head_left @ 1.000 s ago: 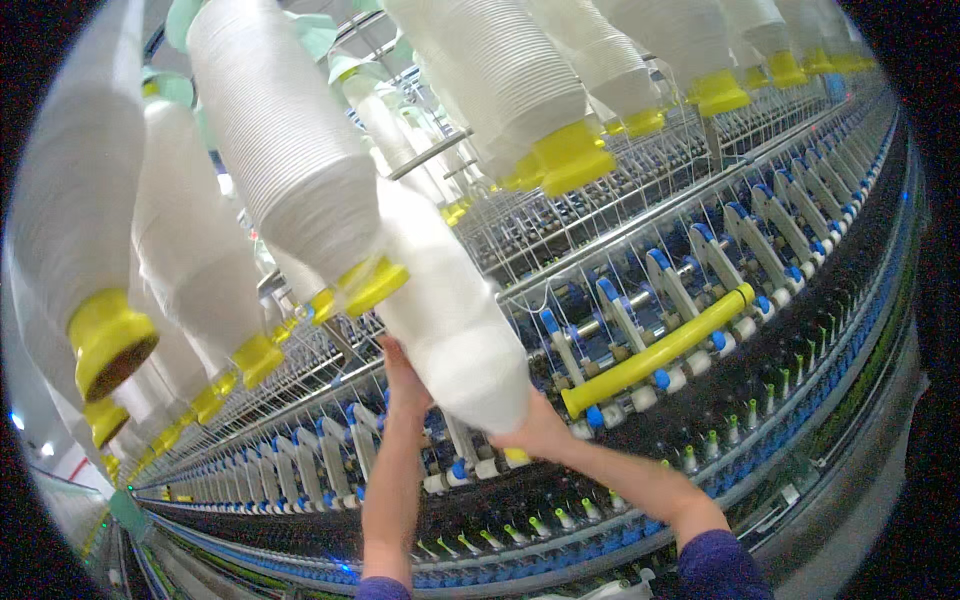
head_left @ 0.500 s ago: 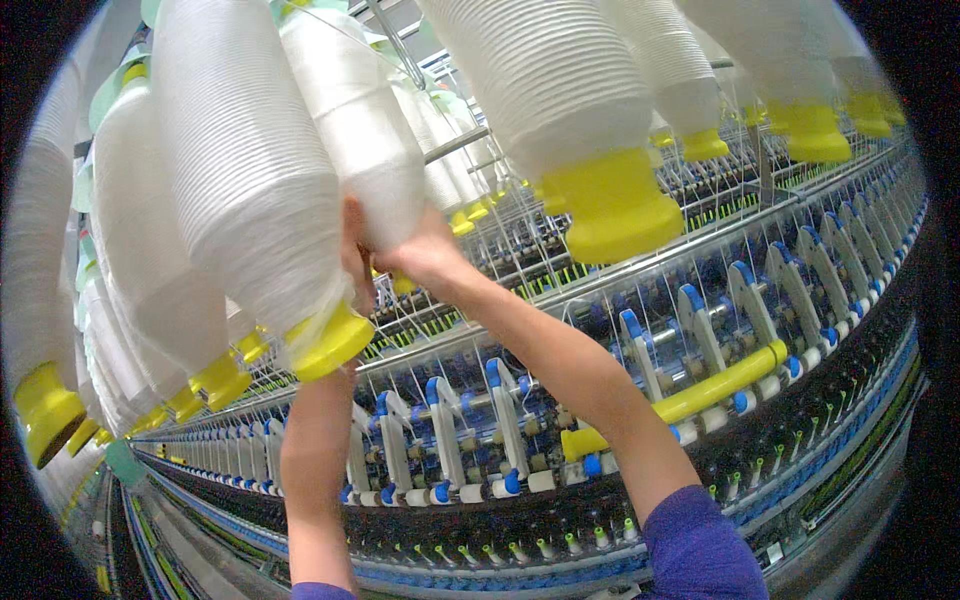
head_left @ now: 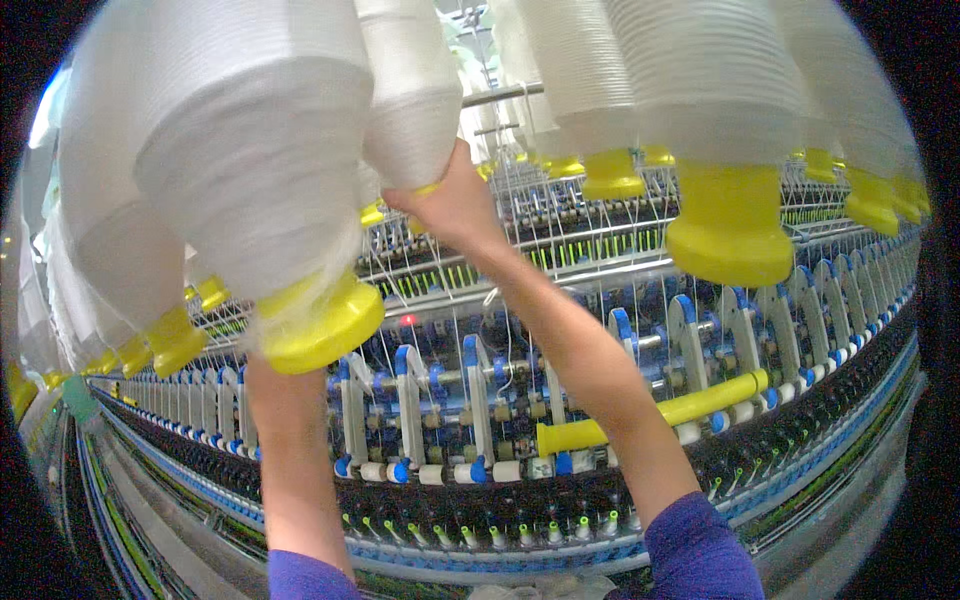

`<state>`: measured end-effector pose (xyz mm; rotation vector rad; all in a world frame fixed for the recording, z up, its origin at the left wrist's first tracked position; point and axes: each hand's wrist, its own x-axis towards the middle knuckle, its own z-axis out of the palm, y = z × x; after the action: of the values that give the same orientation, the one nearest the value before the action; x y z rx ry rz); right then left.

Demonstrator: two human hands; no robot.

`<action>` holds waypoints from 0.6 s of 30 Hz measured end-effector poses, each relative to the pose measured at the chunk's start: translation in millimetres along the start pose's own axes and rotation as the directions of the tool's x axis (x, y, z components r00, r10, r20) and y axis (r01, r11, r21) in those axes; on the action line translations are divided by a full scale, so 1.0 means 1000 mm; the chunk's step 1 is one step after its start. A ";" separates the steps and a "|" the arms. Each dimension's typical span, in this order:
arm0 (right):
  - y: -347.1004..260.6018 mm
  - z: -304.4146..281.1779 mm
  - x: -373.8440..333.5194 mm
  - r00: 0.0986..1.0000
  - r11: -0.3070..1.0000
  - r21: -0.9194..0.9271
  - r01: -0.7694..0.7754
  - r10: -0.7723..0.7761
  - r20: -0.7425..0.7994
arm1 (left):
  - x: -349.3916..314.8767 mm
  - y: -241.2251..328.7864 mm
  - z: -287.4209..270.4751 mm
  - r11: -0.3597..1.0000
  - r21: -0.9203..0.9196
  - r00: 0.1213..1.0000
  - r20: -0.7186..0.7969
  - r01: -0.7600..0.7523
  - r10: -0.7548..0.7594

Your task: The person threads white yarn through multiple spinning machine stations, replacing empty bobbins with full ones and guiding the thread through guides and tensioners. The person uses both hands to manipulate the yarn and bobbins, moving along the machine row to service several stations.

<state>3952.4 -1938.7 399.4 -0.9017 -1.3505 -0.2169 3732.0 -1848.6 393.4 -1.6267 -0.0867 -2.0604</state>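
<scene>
My right hand [head_left: 455,205] reaches up and grips the lower end of a white roving bobbin [head_left: 410,115], its thumb beneath the bobbin's yellow bottom edge. The fingers are partly hidden behind the bobbin. On the left, my left forearm [head_left: 295,460] rises behind a larger hanging roving bobbin [head_left: 255,150] with a yellow base [head_left: 325,325]. That bobbin hides my left hand and its fingers. Loose white fibre drapes over the yellow base.
More white roving bobbins [head_left: 715,75] hang on both sides. Below runs a spinning frame with grey arms [head_left: 480,400] capped in blue. A yellow tube [head_left: 655,410] lies across its rollers, above a row of green-tipped spindles [head_left: 555,530]. Thin strands hang behind my right arm.
My view has shifted, and the near bobbins sit differently in it. My hands, close together before, are now apart, the left one lower and hidden. My right hand stays at the bobbin's lower end.
</scene>
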 end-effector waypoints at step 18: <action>0.066 0.039 0.115 0.933 0.491 0.829 -0.267 0.347 0.094 | -0.009 0.013 0.180 0.948 -0.041 0.937 0.175 0.315 -0.303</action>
<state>3993.2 -1828.9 472.3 -0.2716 -0.9883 0.6493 3899.4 -1792.8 432.0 -1.9301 -0.3552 -2.1692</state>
